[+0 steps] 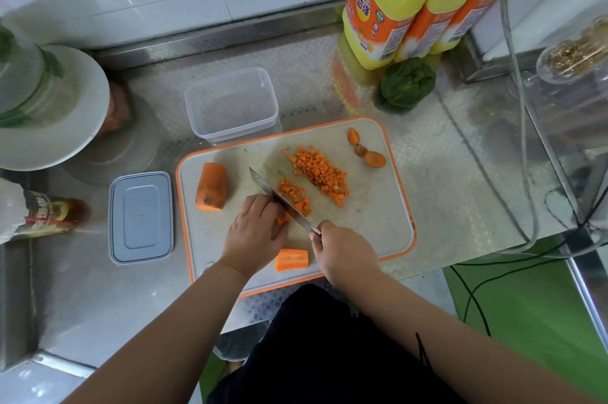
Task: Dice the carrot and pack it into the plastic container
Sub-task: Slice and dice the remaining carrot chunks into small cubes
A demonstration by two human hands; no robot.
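Observation:
On the orange-rimmed cutting board [378,222] my left hand [255,232] presses carrot strips [283,218] down, fingers curled. My right hand [342,249] grips the handle of a knife [279,201] whose blade rests against the left fingers and cuts the strips. Diced carrot [320,175] lies in a heap right of the blade. A thick carrot chunk [212,186] lies at the board's left, a half piece [292,259] near the front edge, trimmed ends [368,150] at the far right. The empty clear plastic container [232,104] stands behind the board.
The container's lid [140,217] lies left of the board. A white plate [52,107] under a glass vessel and a sauce bottle [52,214] sit at left. Yellow detergent bottles [394,2] and a green vegetable [408,83] stand behind; cables [523,173] run at right.

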